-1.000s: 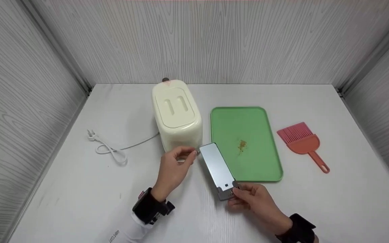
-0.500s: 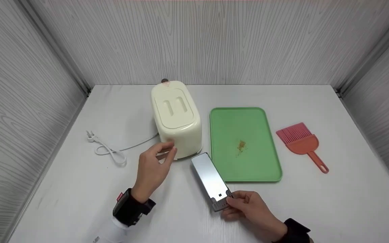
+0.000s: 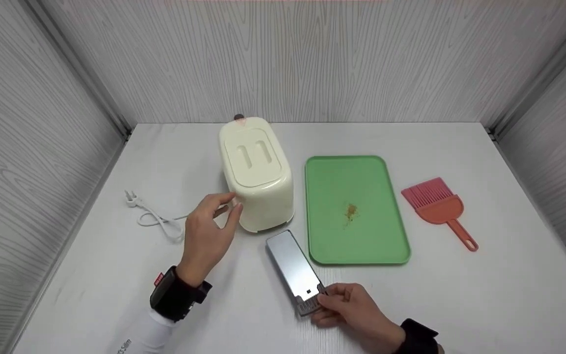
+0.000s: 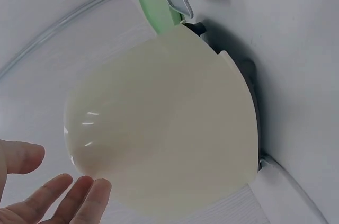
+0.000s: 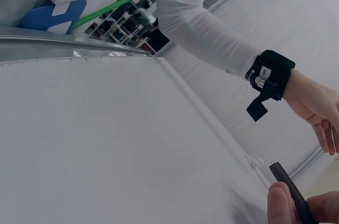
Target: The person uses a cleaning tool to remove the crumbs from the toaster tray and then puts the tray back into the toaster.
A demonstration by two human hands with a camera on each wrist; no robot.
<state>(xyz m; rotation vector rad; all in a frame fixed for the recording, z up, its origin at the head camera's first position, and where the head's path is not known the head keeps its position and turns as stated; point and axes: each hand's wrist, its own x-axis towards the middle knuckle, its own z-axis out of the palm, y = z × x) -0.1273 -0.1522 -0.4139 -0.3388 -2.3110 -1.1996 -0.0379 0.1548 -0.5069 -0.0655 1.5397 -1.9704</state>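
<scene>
A cream toaster with a lid on top stands left of the green tray. Beside its near left corner hovers my left hand, thumb and fingers spread apart around nothing. In the left wrist view the fingertips overlap the toaster's side; whether they touch it I cannot tell. My right hand pinches the grey end of a flat metal crumb tray between thumb and fingers. The crumb tray is tilted, its far end pointing at the toaster, apart from it.
On the right lies a green tray with a small patch of brown crumbs. Farther right is an orange dustpan with pink brush bristles. A white power cord with plug lies to the left. Panels enclose the table.
My right hand has drawn the crumb tray toward me and left, away from the toaster. My left hand has moved left from the crumb tray's far end to the toaster's left corner.
</scene>
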